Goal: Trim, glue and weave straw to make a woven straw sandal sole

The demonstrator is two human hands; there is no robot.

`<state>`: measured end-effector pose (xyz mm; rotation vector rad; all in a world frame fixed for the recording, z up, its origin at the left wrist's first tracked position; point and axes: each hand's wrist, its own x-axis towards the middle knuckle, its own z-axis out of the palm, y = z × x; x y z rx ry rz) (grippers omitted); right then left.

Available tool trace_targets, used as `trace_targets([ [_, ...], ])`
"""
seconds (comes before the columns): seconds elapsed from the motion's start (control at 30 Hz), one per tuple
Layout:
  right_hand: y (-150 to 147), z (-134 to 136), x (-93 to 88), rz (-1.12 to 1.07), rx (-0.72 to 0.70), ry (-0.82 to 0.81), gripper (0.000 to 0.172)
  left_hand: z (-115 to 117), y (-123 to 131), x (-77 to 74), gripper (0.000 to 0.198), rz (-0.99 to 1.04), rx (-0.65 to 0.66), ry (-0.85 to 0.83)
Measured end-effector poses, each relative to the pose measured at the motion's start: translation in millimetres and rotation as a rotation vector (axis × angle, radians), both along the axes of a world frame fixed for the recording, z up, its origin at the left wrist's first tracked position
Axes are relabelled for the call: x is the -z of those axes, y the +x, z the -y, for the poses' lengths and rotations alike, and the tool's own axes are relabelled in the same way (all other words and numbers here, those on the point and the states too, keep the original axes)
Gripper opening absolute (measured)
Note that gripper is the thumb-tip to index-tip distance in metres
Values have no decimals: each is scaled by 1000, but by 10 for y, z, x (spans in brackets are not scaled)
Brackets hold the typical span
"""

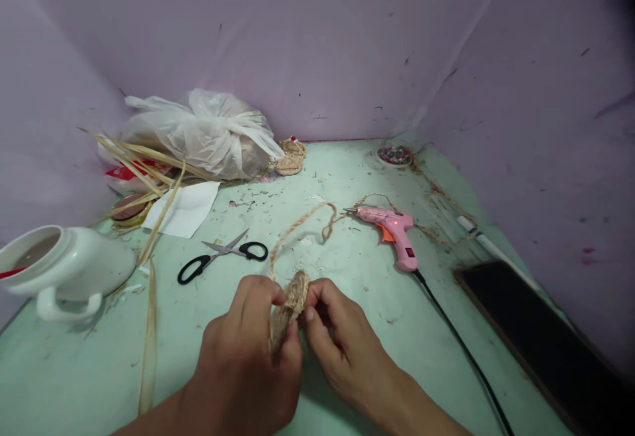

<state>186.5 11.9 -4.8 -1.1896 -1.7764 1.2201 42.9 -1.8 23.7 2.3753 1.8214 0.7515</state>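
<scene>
Between my hands is a small coiled piece of braided straw, tilted up on its edge. My left hand is closed around its left side, with fingers and thumb on it. The fingertips of my right hand pinch its right edge. From the coil a twisted straw cord runs up and then right, toward a pink hot glue gun lying on the table. Black-handled scissors lie partly spread to the left of the cord.
A white ceramic pot lies tipped on its side at left, near dry straw strips and white paper. Behind sit a plastic bag, woven pieces and a bead dish. The black cord and a dark board occupy the right.
</scene>
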Motion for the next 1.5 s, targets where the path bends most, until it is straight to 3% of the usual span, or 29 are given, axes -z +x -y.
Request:
trace_targets([
  [0.1,-2,-1,-5,-6,8,-16,7,3,6,36,6,-134,69,77],
  [0.27,-16,-4,9,-17,23,-16,8,-16,6,75,17,-275,122,165],
  [1.03,-36,-22,21,-121,38,-105,13,-48,4,92,20,-91,215,77],
  [1.23,-72,-28,61,-396,141,-265,3,-121,-46,79,22,-39,181,-21],
  [1.3,-88,-25,70,-468,193,-285,13,-137,-61,75,22,-29,179,-65],
  [1.37,-97,-14,83,-438,262,-215,18,-142,-65,74,23,-48,185,-83],
  [1.5,-85,21,118,-229,339,122,14,-131,-41,64,22,-110,221,-125],
])
